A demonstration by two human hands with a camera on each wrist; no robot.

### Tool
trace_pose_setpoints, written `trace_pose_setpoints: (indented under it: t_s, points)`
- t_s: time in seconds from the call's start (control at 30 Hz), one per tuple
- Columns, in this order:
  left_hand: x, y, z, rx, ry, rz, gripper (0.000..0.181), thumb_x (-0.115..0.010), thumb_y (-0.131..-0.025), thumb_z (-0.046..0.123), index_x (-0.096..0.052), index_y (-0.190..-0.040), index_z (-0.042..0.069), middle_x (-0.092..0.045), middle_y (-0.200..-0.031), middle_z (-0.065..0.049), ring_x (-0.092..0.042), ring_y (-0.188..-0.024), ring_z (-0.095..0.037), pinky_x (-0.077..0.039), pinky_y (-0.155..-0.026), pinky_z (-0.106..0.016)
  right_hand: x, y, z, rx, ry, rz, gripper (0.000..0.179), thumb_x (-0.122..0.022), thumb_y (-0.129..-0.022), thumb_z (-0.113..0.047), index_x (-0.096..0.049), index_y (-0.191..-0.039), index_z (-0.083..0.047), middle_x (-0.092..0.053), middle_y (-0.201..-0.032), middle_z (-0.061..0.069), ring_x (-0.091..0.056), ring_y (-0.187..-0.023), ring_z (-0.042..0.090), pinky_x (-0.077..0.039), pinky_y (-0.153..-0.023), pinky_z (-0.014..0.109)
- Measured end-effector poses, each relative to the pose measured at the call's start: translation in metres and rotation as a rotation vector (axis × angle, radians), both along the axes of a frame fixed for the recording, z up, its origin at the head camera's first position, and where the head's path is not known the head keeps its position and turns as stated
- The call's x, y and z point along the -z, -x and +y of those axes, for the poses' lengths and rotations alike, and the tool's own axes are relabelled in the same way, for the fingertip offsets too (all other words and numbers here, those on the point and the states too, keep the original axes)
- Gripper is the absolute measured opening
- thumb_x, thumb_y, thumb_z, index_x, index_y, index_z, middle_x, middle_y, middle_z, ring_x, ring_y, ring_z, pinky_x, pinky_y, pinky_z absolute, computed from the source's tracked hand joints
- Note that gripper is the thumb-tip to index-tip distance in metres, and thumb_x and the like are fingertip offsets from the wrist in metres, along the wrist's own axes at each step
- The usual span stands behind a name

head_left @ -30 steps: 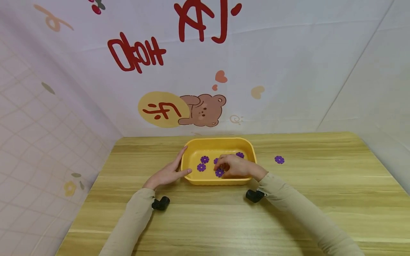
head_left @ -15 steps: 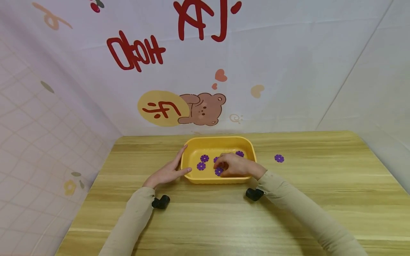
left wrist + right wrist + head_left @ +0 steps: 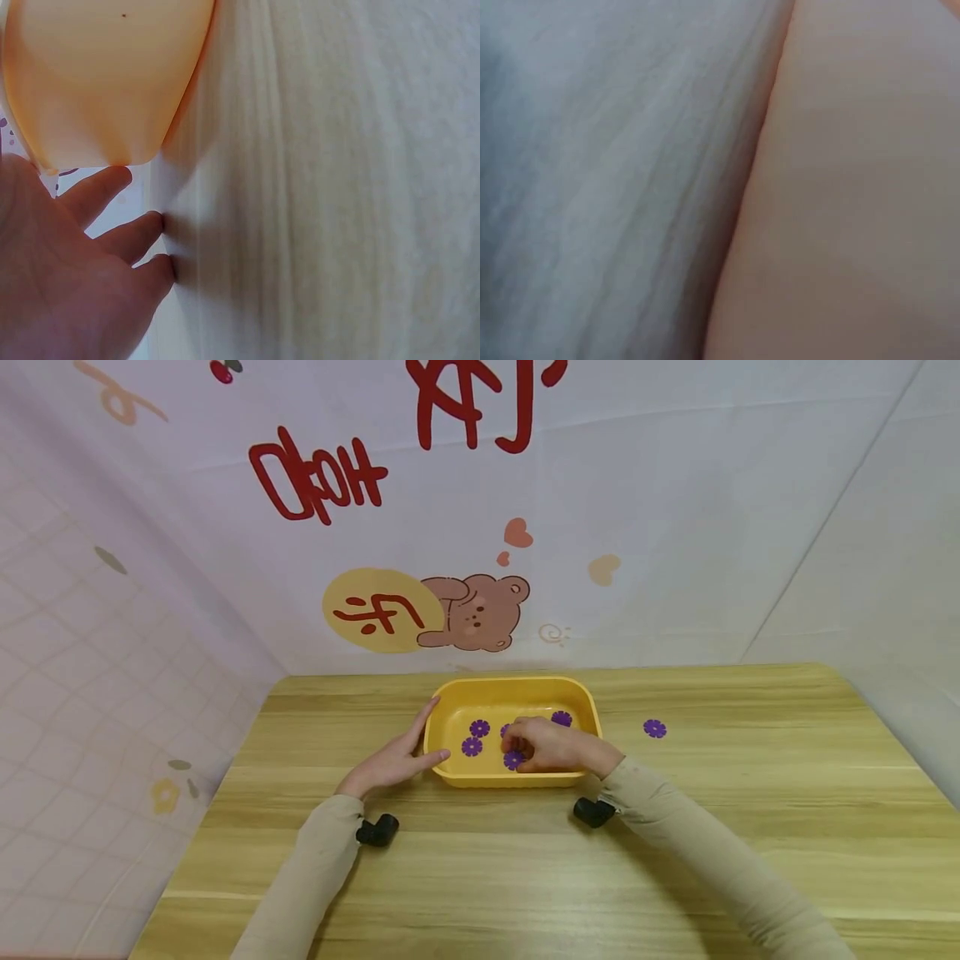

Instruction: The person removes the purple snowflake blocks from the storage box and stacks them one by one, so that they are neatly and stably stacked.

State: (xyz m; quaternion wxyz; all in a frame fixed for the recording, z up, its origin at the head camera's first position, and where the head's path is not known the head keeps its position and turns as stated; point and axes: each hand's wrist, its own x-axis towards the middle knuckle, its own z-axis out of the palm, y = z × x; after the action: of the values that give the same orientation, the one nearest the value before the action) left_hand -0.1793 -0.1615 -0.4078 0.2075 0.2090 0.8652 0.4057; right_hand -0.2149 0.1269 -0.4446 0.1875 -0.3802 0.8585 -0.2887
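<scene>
A yellow plastic basin (image 3: 555,781) stands on the table with several flat purple snowflake discs inside. My left hand (image 3: 390,767) rests at its left end, thumb over the front-left rim and index finger along the side. In the left wrist view my fingers (image 3: 131,234) are spread, one touching the basin wall (image 3: 112,90), the others close to the tabletop. My right hand (image 3: 551,745) reaches into the basin, fingers curled, pinching a purple snowflake disc (image 3: 513,760) near the floor. Another disc is partly hidden behind those fingers. The right wrist view shows only blurred surfaces.
Two discs lie left of centre in the basin, among them a purple disc (image 3: 472,747). One more purple disc (image 3: 655,728) lies outside, on the wooden table (image 3: 487,877) to the right. A printed wall cloth (image 3: 675,527) hangs behind the table's back edge.
The head view has shifted slightly, so everything sits a little higher in it. Both hands and the discs hold their places.
</scene>
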Motion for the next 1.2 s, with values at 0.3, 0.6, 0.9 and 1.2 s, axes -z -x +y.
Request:
trace_pose_setpoints:
  t_s: [0.3,0.6,0.9,1.2]
  points:
    - [0.027,0.011,-0.006,-0.018,-0.002,0.021,0.088,-0.059,-0.097,0.03,0.006,-0.156,0.021,0.001,-0.159,-0.016,-0.014,-0.141,-0.043,-0.016,-0.11,-0.057,0.003,0.001,-0.001,-0.028,0.016,0.045,0.026,-0.077,-0.082,-0.009,-0.061,-0.102,-0.009,-0.054,-0.091,0.002,-0.05,-0.079,0.015,-0.047,-0.069,0.025]
    - [0.042,0.017,-0.011,-0.018,-0.009,0.046,0.09,-0.06,-0.095,0.042,0.007,-0.154,0.037,-0.001,-0.16,-0.01,-0.016,-0.142,-0.038,-0.017,-0.111,-0.054,0.005,0.002,0.002,-0.02,0.071,-0.025,0.026,-0.074,-0.085,-0.007,-0.058,-0.105,-0.008,-0.062,-0.089,-0.003,-0.056,-0.077,0.011,-0.051,-0.071,0.026]
    - [0.036,0.014,-0.007,-0.026,-0.009,0.031,0.089,-0.06,-0.097,0.033,0.007,-0.156,0.026,0.0,-0.16,-0.015,-0.013,-0.142,-0.039,-0.015,-0.111,-0.055,0.004,0.002,0.003,-0.021,0.118,-0.04,0.017,-0.068,-0.09,-0.005,-0.06,-0.103,-0.009,-0.065,-0.091,-0.001,-0.062,-0.082,0.01,-0.052,-0.075,0.026]
    - [-0.002,-0.002,0.002,-0.005,-0.004,-0.006,0.086,-0.058,-0.098,0.025,0.004,-0.156,0.013,0.0,-0.158,-0.021,-0.013,-0.141,-0.042,-0.016,-0.111,-0.055,0.001,0.003,0.005,-0.009,0.236,0.005,0.018,-0.067,-0.091,-0.003,-0.064,-0.109,-0.003,-0.066,-0.099,-0.001,-0.063,-0.091,0.014,-0.051,-0.083,0.027]
